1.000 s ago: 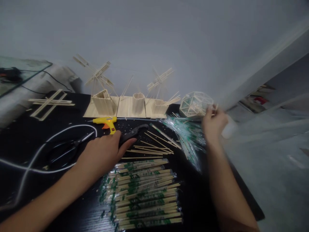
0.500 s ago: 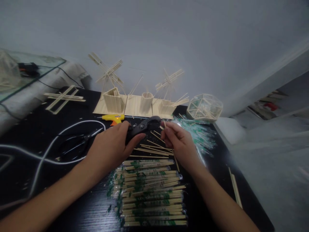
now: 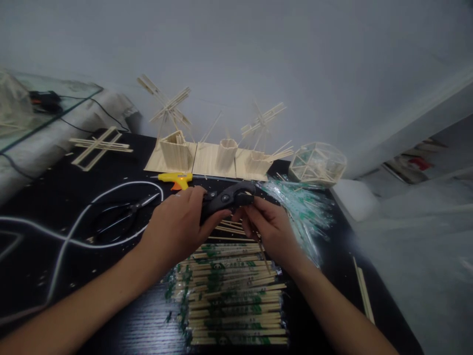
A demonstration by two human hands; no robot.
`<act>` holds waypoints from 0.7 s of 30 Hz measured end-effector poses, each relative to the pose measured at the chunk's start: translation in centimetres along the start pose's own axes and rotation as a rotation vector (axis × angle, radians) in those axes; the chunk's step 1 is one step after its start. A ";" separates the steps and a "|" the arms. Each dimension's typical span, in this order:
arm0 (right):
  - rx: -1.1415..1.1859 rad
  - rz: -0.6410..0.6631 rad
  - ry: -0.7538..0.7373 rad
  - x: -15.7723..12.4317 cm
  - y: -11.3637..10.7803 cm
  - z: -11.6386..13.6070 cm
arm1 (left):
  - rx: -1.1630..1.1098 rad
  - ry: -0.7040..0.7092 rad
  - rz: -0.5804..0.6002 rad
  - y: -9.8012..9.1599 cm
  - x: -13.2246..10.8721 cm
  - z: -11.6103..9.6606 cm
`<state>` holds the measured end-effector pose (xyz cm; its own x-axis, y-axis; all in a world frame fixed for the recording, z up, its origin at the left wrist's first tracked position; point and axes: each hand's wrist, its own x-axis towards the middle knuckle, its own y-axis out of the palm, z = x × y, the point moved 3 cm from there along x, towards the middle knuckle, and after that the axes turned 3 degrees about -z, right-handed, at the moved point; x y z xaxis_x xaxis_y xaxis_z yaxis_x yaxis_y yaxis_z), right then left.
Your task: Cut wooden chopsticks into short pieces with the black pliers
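My left hand (image 3: 181,219) is wrapped round the handles of black pruning shears (image 3: 226,198), whose curved jaws point to the right. In my right hand (image 3: 271,227) a thin wooden stick (image 3: 263,254) is pinched, its lower end slanting down past the palm. Its upper end lies at the shears' jaws; whether the blades touch it I cannot tell. Loose wooden sticks (image 3: 232,229) lie on the black table beneath both hands. Nearer to me are several chopsticks in clear and green wrappers (image 3: 236,296), laid in a row.
Behind the hands stand wooden bases with stick-built containers (image 3: 176,154) and windmill-like frames (image 3: 170,106). A yellow glue gun (image 3: 177,179), black scissors (image 3: 121,217) and a white cable (image 3: 70,231) lie left. Empty wrappers (image 3: 306,207) and a faceted stick frame (image 3: 318,162) are right.
The shears' jaws have come over the upper end of the stick, and my right hand has moved in close against them. The view has shifted slightly.
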<state>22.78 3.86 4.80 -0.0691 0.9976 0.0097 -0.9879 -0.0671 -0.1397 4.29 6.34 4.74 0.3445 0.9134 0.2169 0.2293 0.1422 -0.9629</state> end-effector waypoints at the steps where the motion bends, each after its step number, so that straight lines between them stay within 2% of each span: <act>1: -0.002 -0.001 0.001 0.0 0.0 0.0 | 0.001 0.005 -0.001 0.0 -0.1 0.0; 9: -0.011 -0.022 -0.041 -0.1 0.0 0.0 | 0.005 0.005 0.040 0.1 -0.3 -0.1; 18: 0.018 -0.005 0.028 -0.2 0.1 -0.5 | 0.062 -0.014 0.123 0.3 -0.3 -0.3; 21: 0.016 -0.010 0.026 0.0 0.1 -0.5 | 0.040 -0.003 0.108 0.3 -0.2 -0.2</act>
<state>22.75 3.83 4.24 -0.0558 0.9983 -0.0146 -0.9906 -0.0572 -0.1240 4.49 6.11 4.44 0.3628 0.9253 0.1107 0.1542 0.0575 -0.9864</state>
